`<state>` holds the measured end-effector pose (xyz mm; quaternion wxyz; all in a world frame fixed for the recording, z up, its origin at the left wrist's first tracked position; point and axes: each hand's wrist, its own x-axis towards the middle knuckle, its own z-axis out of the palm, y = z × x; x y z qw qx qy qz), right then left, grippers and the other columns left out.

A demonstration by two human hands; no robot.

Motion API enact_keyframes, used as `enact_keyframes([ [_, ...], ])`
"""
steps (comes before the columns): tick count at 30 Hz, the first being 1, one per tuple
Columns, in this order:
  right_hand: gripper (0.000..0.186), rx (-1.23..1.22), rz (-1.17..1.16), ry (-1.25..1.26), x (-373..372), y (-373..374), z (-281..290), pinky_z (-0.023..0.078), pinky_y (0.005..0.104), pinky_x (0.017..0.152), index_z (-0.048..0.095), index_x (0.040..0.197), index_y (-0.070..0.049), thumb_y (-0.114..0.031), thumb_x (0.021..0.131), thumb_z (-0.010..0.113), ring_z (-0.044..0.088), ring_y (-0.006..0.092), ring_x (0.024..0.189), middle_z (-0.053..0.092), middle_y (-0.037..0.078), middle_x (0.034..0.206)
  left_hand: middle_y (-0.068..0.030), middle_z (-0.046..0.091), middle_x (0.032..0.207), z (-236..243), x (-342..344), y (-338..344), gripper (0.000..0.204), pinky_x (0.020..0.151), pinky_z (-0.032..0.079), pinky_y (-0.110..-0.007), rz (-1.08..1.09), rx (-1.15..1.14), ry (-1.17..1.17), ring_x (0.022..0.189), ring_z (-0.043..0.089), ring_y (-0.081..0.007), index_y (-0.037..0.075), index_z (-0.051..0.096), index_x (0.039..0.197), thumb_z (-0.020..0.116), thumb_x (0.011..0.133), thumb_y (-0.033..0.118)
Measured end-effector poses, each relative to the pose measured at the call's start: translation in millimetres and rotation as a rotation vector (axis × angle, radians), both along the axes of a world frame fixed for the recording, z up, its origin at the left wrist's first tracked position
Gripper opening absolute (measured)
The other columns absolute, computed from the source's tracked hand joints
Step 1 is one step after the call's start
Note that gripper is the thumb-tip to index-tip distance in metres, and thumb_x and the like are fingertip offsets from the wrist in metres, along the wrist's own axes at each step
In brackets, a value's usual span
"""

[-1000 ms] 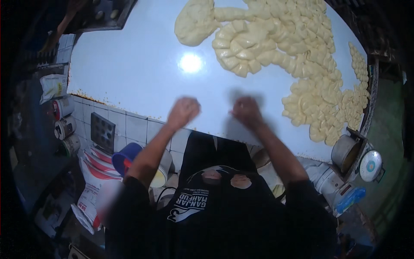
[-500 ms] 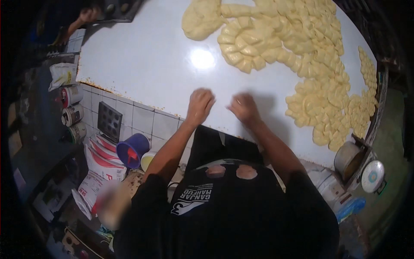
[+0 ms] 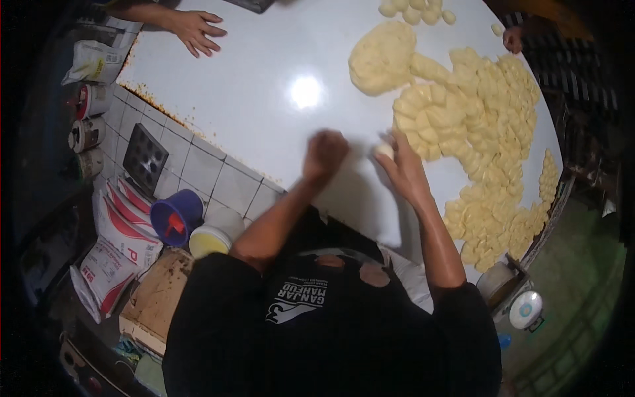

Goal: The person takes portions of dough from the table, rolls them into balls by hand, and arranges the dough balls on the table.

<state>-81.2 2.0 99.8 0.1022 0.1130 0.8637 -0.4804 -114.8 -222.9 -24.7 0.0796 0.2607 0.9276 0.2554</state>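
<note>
- Right grip [image 3: 403, 165] looks clamped on a small dough piece [image 3: 385, 151] over the tabletop [image 3: 258, 112], toward its near edge; a loose pinch could drop it.
- Dough heap [image 3: 489, 119] is just beside, reaching toward the right edge: a brush could stick the two.
- Left grip [image 3: 325, 155] is curled, blurred; can't tell what's inside.
- Dark tray [image 3: 251, 4] cut off.

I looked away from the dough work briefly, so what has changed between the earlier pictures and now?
The right hand has moved right, nearer the dough mass, and a small dough piece now shows by its thumb. A co-worker's hand has come rightward over the table. The dough mass and purple bucket look unmoved.
</note>
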Motion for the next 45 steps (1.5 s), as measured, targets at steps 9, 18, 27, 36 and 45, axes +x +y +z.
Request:
enact_keyframes([
  [9, 0.094, 0.395, 0.035, 0.547, -136, -45, -40, 0.036, 0.0552, 0.121, 0.051, 0.151, 0.004, -0.063, 0.091, 0.077, 0.044, 0.0445, 0.147, 0.045, 0.028, 0.162, -0.0182, 0.066, 0.118, 60, -91, -45, 0.042, 0.100, 0.050, -0.050, 0.340, 0.430, -0.249, 0.118, 0.062, -0.0394, -0.002, 0.064, 0.121, 0.081, 0.088, 0.015],
  [18, 0.123, -1.762, -0.512, 0.405, -43, 122, 26, 0.011, 0.0545, 0.134, 0.001, 0.175, -0.012, -0.097, 0.090, 0.029, 0.007, 0.0349, 0.168, 0.008, 0.019, 0.182, -0.0268, 0.024, 0.176, 108, -10, 101, 0.114, 0.131, 0.011, -0.061, -0.013, 0.502, 0.022, 0.162, 0.016, -0.0509, -0.002, 0.020, 0.170, 0.066, 0.096, 0.072],
  [27, 0.080, -0.692, -0.664, 0.700, 64, 371, 80, 0.009, 0.0419, 0.135, 0.007, 0.172, 0.001, -0.056, 0.117, 0.020, 0.007, 0.0314, 0.168, 0.007, 0.020, 0.181, -0.0101, 0.022, 0.179, 179, 77, 514, 0.075, 0.134, 0.014, -0.039, -0.305, 1.011, -0.994, 0.164, 0.021, -0.0244, 0.004, 0.015, 0.174, 0.016, 0.119, 0.055],
  [36, 0.080, -0.308, -1.067, 0.344, 204, 687, -42, 0.023, 0.0437, 0.132, 0.031, 0.168, 0.003, -0.057, 0.115, 0.037, 0.022, 0.0362, 0.164, 0.031, 0.027, 0.173, -0.0172, 0.039, 0.172, 201, 123, 828, 0.093, 0.132, 0.021, -0.040, -0.583, 0.927, -1.469, 0.160, 0.032, -0.0274, -0.003, 0.033, 0.167, 0.026, 0.111, 0.071],
  [45, 0.040, 1.108, -0.607, 0.324, 153, 917, -36, 0.009, 0.0645, 0.132, 0.067, 0.146, -0.031, -0.030, 0.106, 0.060, 0.044, 0.0301, 0.154, 0.068, -0.002, 0.148, -0.0125, 0.071, 0.127, 22, 53, 1005, 0.026, 0.086, 0.061, -0.038, -1.133, 0.297, 0.363, 0.097, 0.071, -0.0340, 0.008, 0.068, 0.127, 0.069, 0.101, 0.008],
])
